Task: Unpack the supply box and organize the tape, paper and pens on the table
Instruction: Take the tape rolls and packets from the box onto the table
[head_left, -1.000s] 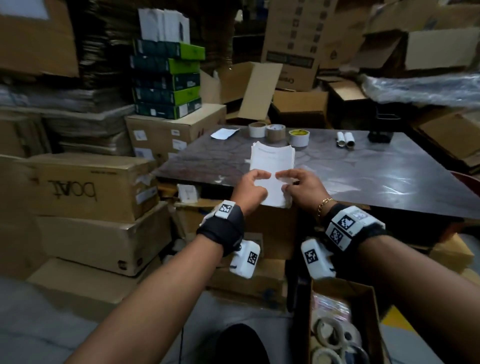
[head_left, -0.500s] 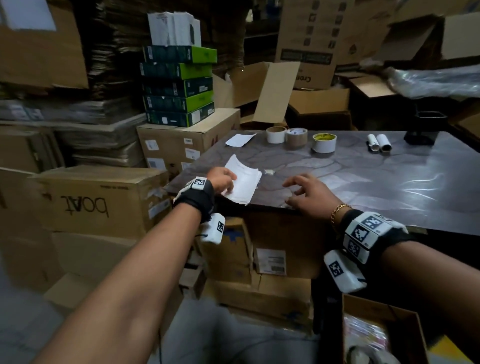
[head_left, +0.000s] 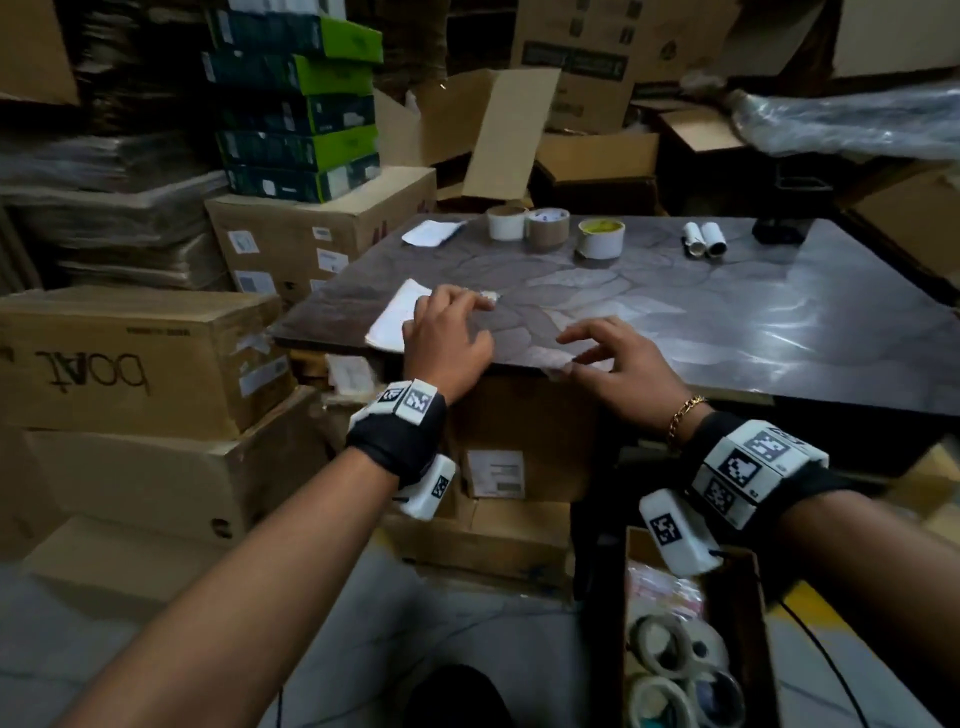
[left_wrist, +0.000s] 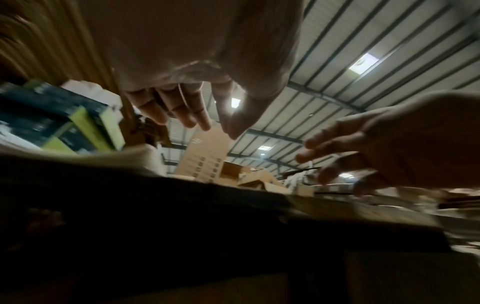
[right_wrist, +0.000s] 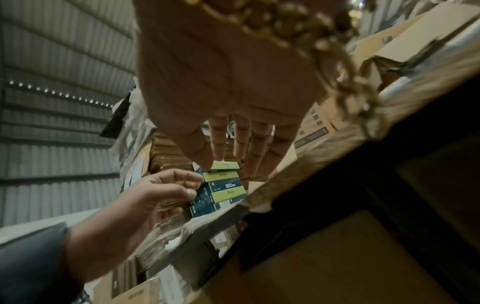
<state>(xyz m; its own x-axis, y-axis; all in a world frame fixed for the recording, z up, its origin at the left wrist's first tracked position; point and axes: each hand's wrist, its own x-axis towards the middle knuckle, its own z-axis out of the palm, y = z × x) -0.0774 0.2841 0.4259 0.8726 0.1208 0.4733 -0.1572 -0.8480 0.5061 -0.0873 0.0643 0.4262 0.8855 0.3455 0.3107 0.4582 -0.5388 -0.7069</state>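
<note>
A small stack of white paper lies flat at the table's front left corner. My left hand hovers just right of it with relaxed fingers and holds nothing; the left wrist view shows its fingers loosely spread above the paper's edge. My right hand is spread over the front edge, empty, and its fingers point out across the table. Three tape rolls stand in a row at the back. The open supply box sits on the floor at lower right with more tape rolls inside.
Two small white rolls and a white packet lie at the table's back. A dark holder stands at the far right corner. Cardboard boxes are stacked left of the table, with green boxes behind them.
My left hand carried the paper stack left, laid it at the front left corner and let go. My right hand released the paper earlier and stays spread at the front edge.
</note>
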